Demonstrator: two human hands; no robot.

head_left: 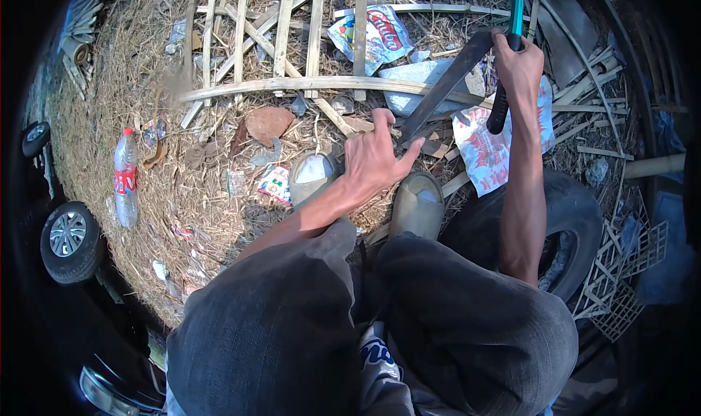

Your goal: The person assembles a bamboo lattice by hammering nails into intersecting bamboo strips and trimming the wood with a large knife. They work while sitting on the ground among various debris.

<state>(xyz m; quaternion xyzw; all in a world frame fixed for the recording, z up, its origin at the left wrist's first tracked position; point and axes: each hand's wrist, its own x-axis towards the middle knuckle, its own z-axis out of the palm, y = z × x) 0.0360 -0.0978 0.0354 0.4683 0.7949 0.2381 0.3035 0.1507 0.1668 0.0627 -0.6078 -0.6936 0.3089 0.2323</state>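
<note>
My right hand (520, 69) is closed on a long tool with a black ribbed grip (499, 113) and a teal upper part (518, 7). A flat dark blade (447, 80) slants from those fingers down to the left; how it joins the grip is hidden. Near the blade's lower end, my left hand (372, 153) has its thumb and forefinger apart, with nothing visibly held. Beyond both hands lies a lattice of split bamboo strips (296, 84). A pale stone block (423, 84) sits under its near strip, behind the blade.
A black tyre (577, 204) lies by my right knee, near a broken plastic grid (628, 270). Litter includes a plastic bottle (125, 178), a printed wrapper (371, 36) and a red-and-white sheet (482, 149). A reddish stone (268, 125) rests on dry grass. A vehicle wheel (69, 241) stands left.
</note>
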